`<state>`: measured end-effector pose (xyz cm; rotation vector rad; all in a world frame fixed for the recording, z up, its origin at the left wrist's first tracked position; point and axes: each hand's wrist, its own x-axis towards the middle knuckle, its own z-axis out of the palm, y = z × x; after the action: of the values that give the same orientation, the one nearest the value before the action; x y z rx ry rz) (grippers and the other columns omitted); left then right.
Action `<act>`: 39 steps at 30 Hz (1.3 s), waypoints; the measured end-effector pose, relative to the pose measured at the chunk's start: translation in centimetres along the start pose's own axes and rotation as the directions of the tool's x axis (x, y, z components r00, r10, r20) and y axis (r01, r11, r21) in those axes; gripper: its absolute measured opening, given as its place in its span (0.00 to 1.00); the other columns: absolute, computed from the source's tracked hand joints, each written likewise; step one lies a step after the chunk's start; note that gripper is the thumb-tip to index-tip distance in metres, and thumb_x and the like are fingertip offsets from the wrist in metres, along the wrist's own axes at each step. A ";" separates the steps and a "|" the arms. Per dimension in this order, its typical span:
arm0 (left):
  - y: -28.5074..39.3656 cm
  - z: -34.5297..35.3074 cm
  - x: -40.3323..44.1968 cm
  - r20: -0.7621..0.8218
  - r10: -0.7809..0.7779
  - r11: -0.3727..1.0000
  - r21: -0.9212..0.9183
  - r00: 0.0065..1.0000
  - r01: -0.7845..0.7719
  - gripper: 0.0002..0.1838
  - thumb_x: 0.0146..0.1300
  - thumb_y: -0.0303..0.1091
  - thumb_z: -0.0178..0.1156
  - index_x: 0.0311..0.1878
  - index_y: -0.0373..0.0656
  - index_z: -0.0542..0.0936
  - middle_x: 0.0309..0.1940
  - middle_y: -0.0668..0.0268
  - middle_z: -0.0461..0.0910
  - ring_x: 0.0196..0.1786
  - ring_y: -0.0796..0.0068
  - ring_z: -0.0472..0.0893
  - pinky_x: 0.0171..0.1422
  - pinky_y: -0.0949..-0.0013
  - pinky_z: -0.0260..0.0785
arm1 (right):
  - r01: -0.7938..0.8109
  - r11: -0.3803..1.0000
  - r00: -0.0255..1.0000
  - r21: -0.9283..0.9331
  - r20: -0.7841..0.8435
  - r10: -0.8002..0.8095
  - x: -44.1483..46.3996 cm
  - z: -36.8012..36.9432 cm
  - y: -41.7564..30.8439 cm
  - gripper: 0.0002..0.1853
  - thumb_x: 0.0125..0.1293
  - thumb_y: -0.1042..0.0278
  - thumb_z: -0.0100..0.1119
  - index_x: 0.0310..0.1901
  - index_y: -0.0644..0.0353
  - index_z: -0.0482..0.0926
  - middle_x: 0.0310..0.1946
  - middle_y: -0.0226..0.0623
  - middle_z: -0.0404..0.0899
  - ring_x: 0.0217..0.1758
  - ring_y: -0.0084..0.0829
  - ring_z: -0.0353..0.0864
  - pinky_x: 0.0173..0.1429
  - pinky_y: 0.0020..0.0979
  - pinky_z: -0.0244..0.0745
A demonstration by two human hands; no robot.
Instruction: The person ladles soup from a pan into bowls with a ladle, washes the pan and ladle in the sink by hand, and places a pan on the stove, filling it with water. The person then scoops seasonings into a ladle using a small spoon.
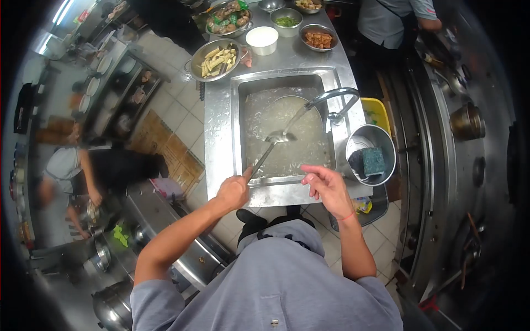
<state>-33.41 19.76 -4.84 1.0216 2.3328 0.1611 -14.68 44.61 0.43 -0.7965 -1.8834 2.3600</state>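
Note:
My left hand is closed round the handle of a metal ladle at the sink's near left edge. The ladle's bowl lies under the stream from the curved faucet. Cloudy water fills the metal sink, and a large round rim shows in it. Over the near right edge of the sink, my right hand holds nothing; its fingers are apart and partly bent.
Right of the sink stands a metal pot with a green scouring pad. Behind are a bowl of cut eggplant, a white tub and a bowl of meat. Co-workers stand at the left and upper right.

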 end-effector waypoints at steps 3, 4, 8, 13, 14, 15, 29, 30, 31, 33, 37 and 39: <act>-0.4 -0.1 -0.3 -0.027 0.092 0.994 -0.053 0.995 -0.094 0.34 0.68 0.25 0.56 0.78 0.34 0.65 0.45 0.39 0.85 0.52 0.36 0.83 0.63 0.44 0.75 | 0.018 1.000 0.999 -0.025 -0.039 -0.019 1.5 -0.6 1.6 0.19 0.77 0.65 0.61 0.63 0.67 0.82 0.38 0.32 0.86 0.32 0.19 0.77 0.38 0.24 0.74; -0.1 0.0 -0.4 -0.019 0.067 0.997 -0.039 0.998 -0.068 0.34 0.68 0.25 0.56 0.78 0.34 0.65 0.47 0.39 0.84 0.52 0.36 0.83 0.63 0.44 0.75 | 0.029 0.996 0.997 -0.078 -0.067 -0.034 2.4 -0.7 2.6 0.20 0.76 0.63 0.62 0.62 0.67 0.82 0.38 0.34 0.87 0.33 0.22 0.79 0.40 0.26 0.75; 0.3 0.8 -1.3 -0.044 -0.011 1.000 -0.019 0.999 0.011 0.32 0.70 0.26 0.55 0.78 0.35 0.66 0.51 0.38 0.83 0.52 0.35 0.83 0.62 0.44 0.75 | 0.061 0.917 0.987 -0.395 -0.115 -0.116 6.0 -0.6 6.9 0.22 0.73 0.60 0.63 0.61 0.67 0.83 0.38 0.43 0.89 0.36 0.35 0.85 0.46 0.36 0.80; 0.7 -0.5 -3.4 -0.097 -0.069 0.992 -0.110 0.993 0.058 0.31 0.73 0.30 0.57 0.78 0.36 0.66 0.49 0.39 0.83 0.51 0.36 0.83 0.61 0.44 0.76 | 0.121 0.756 0.977 -0.643 -0.055 -0.204 9.7 1.0 6.2 0.22 0.73 0.61 0.61 0.61 0.66 0.83 0.50 0.50 0.87 0.55 0.49 0.85 0.63 0.44 0.77; 0.8 -0.5 -3.5 -0.062 -0.077 0.994 -0.081 0.995 0.072 0.32 0.73 0.31 0.57 0.79 0.37 0.65 0.50 0.40 0.83 0.51 0.37 0.83 0.60 0.45 0.77 | 0.194 0.642 0.958 -0.742 0.003 -0.287 10.9 1.5 6.5 0.21 0.74 0.61 0.60 0.61 0.65 0.83 0.54 0.51 0.86 0.61 0.51 0.82 0.67 0.45 0.75; 0.9 -0.4 -3.8 -0.025 -0.088 0.995 -0.052 0.996 0.087 0.34 0.73 0.32 0.58 0.80 0.38 0.64 0.50 0.40 0.83 0.50 0.38 0.84 0.59 0.45 0.78 | 0.210 0.639 0.957 -0.740 0.021 -0.291 12.3 2.0 7.0 0.21 0.74 0.61 0.60 0.61 0.65 0.83 0.54 0.51 0.86 0.61 0.51 0.82 0.67 0.45 0.75; 0.6 1.4 -7.7 -0.043 -0.077 0.997 -0.007 0.996 0.076 0.41 0.70 0.25 0.49 0.86 0.42 0.51 0.52 0.40 0.80 0.46 0.42 0.86 0.55 0.47 0.79 | -0.397 0.803 0.912 0.444 0.096 0.398 30.1 2.7 15.7 0.22 0.82 0.52 0.51 0.61 0.63 0.80 0.56 0.44 0.85 0.55 0.43 0.87 0.58 0.46 0.83; 0.7 2.2 -6.8 -0.038 -0.084 0.996 -0.015 0.996 0.083 0.41 0.70 0.25 0.49 0.85 0.40 0.51 0.52 0.40 0.80 0.46 0.42 0.86 0.55 0.47 0.79 | -0.300 0.640 0.936 0.707 0.089 0.341 33.2 2.0 21.2 0.24 0.82 0.51 0.52 0.64 0.64 0.77 0.56 0.44 0.84 0.52 0.43 0.89 0.55 0.48 0.85; 0.9 3.6 -5.7 -0.085 -0.059 0.998 -0.018 0.995 0.058 0.41 0.68 0.25 0.51 0.84 0.35 0.52 0.48 0.39 0.82 0.45 0.41 0.86 0.54 0.47 0.79 | -0.187 0.595 0.913 0.782 -0.085 0.400 31.3 4.1 19.3 0.26 0.83 0.53 0.51 0.67 0.70 0.71 0.57 0.45 0.83 0.54 0.44 0.86 0.60 0.43 0.82; 2.3 4.3 -4.2 -0.094 -0.043 0.997 -0.071 0.995 0.036 0.40 0.68 0.25 0.52 0.84 0.33 0.53 0.45 0.38 0.83 0.45 0.40 0.86 0.54 0.47 0.79 | -0.028 0.820 0.886 0.572 -0.366 0.285 30.4 7.8 19.3 0.25 0.83 0.55 0.50 0.66 0.70 0.70 0.56 0.46 0.83 0.54 0.44 0.85 0.61 0.42 0.80; 4.2 2.5 -1.9 -0.138 -0.140 0.927 -0.366 0.981 0.081 0.33 0.74 0.31 0.52 0.81 0.35 0.62 0.39 0.37 0.84 0.44 0.39 0.86 0.52 0.47 0.79 | 0.188 0.973 0.911 -0.136 -0.346 -0.225 26.1 8.6 19.0 0.20 0.83 0.56 0.47 0.52 0.70 0.74 0.49 0.50 0.83 0.54 0.43 0.81 0.65 0.43 0.74; 3.2 3.5 -0.9 -0.154 -0.222 0.752 -0.656 0.963 0.068 0.29 0.80 0.36 0.51 0.80 0.38 0.67 0.35 0.45 0.84 0.31 0.49 0.84 0.37 0.51 0.79 | 0.259 0.687 0.927 -0.679 -0.025 -0.374 27.0 4.9 20.3 0.14 0.77 0.63 0.55 0.46 0.69 0.78 0.48 0.54 0.84 0.52 0.45 0.84 0.61 0.43 0.77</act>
<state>-28.94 20.93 -6.24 0.4789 2.2580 0.9956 -34.13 43.33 -27.55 -0.5735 -2.5578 1.3455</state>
